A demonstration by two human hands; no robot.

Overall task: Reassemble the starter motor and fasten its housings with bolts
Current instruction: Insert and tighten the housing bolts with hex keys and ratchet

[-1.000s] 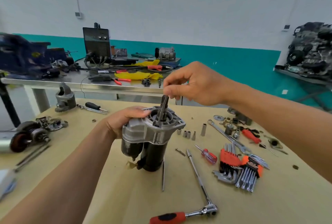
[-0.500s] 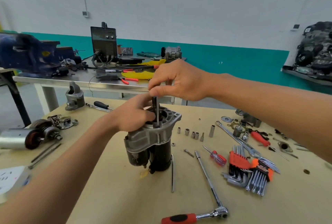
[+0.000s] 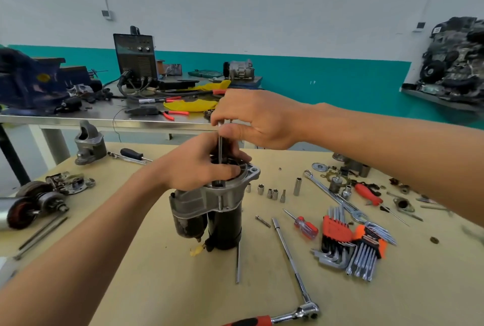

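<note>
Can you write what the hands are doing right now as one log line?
step: bolt insertion | left grip: holds starter motor upright on table | right grip: pinches long bolt, lower end inside housing top

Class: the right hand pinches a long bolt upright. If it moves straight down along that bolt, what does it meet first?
Probably the left hand, gripping the starter motor just below the right hand; the bolt runs down past its fingers. Depth is unclear.

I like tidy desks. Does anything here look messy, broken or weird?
Nothing looks broken. The motor stands straight, left hand gripping its top, right hand pinching a bolt upright in it. One oddity: a yellow scrap lies at the motor's foot. Sockets and hex keys lie scattered on the table.
</note>
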